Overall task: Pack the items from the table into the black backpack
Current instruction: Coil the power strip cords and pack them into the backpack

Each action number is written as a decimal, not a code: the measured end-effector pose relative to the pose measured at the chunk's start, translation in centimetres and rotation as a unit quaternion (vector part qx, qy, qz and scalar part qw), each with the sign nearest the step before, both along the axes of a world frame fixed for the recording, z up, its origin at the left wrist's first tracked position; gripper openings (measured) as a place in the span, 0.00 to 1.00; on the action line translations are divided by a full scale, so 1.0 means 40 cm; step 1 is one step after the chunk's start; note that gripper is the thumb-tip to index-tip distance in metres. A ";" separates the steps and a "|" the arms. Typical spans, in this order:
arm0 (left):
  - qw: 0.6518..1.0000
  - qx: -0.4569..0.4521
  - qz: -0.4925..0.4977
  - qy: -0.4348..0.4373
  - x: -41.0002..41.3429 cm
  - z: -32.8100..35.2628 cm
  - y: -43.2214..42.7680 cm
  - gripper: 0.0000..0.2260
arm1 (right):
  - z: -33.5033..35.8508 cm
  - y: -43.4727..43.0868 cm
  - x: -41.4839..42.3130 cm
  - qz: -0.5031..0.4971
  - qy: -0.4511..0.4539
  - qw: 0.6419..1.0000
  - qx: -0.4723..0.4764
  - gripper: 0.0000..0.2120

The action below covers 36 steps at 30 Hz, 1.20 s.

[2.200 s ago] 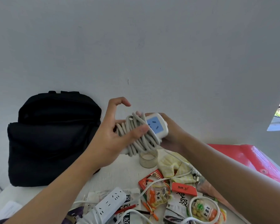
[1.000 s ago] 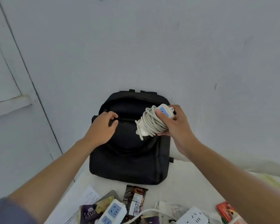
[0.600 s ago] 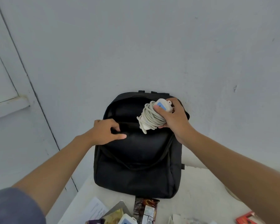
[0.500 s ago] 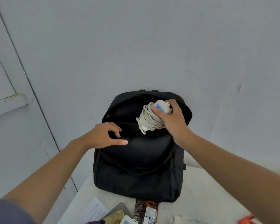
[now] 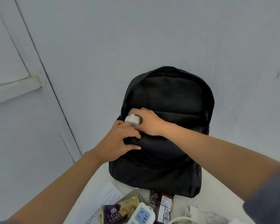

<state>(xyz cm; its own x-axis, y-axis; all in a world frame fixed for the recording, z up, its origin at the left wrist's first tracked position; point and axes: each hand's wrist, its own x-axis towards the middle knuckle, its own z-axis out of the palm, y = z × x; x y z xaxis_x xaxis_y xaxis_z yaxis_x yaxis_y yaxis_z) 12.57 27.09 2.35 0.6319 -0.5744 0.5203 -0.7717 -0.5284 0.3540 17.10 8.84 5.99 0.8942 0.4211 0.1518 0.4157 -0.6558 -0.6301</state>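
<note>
The black backpack [image 5: 168, 101] stands upright against the wall with its main compartment open at the top. My right hand [image 5: 148, 122] grips the white power strip [image 5: 132, 121] and holds it at the left side of the opening; only its end shows, the coiled cord is hidden. My left hand [image 5: 120, 140] grips the front edge of the opening, just below the strip.
On the white table [image 5: 217, 199] in front of the backpack lie another white power strip [image 5: 141, 215], a purple cake packet [image 5: 112, 215], a brown snack bar [image 5: 162, 206] and a paper sheet [image 5: 107, 196]. A grey wall stands behind, a door at left.
My right hand has carried the power strip from above the opening down into the backpack's left side. My left hand has taken hold of the front edge.
</note>
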 end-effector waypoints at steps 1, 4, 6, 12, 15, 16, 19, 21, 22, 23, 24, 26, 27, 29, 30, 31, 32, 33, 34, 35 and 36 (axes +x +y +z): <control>1.000 -0.003 0.000 -0.005 -0.002 -0.009 0.005 0.11 | -0.003 0.009 0.003 0.011 0.015 0.999 -0.034 0.18; 0.999 -0.008 -0.011 -0.034 -0.011 -0.032 0.012 0.11 | -0.003 0.009 0.011 0.030 0.108 0.994 -0.011 0.19; 0.999 0.000 -0.021 -0.049 -0.018 -0.046 0.007 0.11 | -0.009 -0.002 0.017 0.040 0.119 0.992 -0.017 0.18; 0.994 0.054 -0.045 -0.079 -0.035 -0.050 -0.022 0.07 | -0.060 0.024 0.014 -0.023 -0.003 0.987 -0.159 0.04; 0.999 0.020 -0.006 -0.046 -0.029 -0.045 -0.013 0.10 | -0.051 0.007 0.023 -0.005 0.080 0.987 -0.137 0.12; 0.999 0.009 0.006 -0.036 -0.027 -0.043 -0.009 0.11 | -0.041 -0.004 0.021 -0.004 0.091 0.990 -0.110 0.16; 0.999 0.006 0.014 -0.031 -0.022 -0.035 -0.013 0.12 | -0.021 -0.035 -0.002 -0.039 0.014 0.999 -0.011 0.11; 0.999 0.001 0.022 -0.030 -0.020 -0.034 -0.020 0.13 | -0.021 -0.053 -0.024 -0.009 0.004 1.000 -0.022 0.05; 0.999 -0.003 0.028 -0.028 -0.018 -0.033 -0.020 0.13 | -0.021 -0.060 -0.037 0.012 0.032 0.998 -0.049 0.09; 0.999 -0.004 0.033 -0.027 -0.018 -0.034 -0.020 0.13 | -0.023 -0.068 -0.053 0.022 0.069 0.994 -0.077 0.13; 0.999 0.002 0.036 -0.026 -0.020 -0.033 -0.019 0.13 | -0.020 -0.078 -0.068 0.021 0.097 0.990 -0.101 0.19; 0.998 0.038 0.044 -0.039 -0.026 -0.029 -0.017 0.15 | 0.001 -0.113 -0.092 0.014 0.144 0.980 -0.134 0.28; 0.995 0.063 0.052 -0.051 -0.028 -0.026 -0.012 0.16 | 0.017 -0.134 -0.101 0.015 0.167 0.975 -0.145 0.29; 0.989 0.106 0.086 -0.052 -0.024 -0.018 0.006 0.20 | 0.052 -0.190 -0.108 0.021 0.180 0.957 -0.226 0.32; 0.985 0.123 0.109 -0.042 -0.019 -0.014 0.017 0.22 | 0.063 -0.224 -0.110 0.010 0.167 0.942 -0.292 0.38; 0.981 0.141 0.131 -0.030 -0.011 -0.010 0.025 0.24 | 0.068 -0.256 -0.111 -0.014 0.150 0.926 -0.347 0.45; 0.977 0.157 0.145 -0.018 -0.003 -0.007 0.027 0.25 | 0.060 -0.282 -0.110 -0.047 0.132 0.917 -0.375 0.49; 0.974 0.165 0.154 -0.009 0.001 -0.007 0.022 0.25 | 0.047 -0.302 -0.113 -0.078 0.110 0.918 -0.374 0.49; 0.974 0.161 0.160 -0.009 0.004 -0.008 0.010 0.23 | 0.030 -0.317 -0.118 -0.099 0.081 0.924 -0.359 0.46; 0.974 0.149 0.168 -0.015 0.007 -0.008 -0.002 0.21 | 0.014 -0.324 -0.121 -0.112 0.049 0.931 -0.344 0.42; 0.975 0.130 0.178 -0.029 0.010 -0.005 -0.012 0.19 | 0.006 -0.325 -0.128 -0.123 0.014 0.937 -0.327 0.38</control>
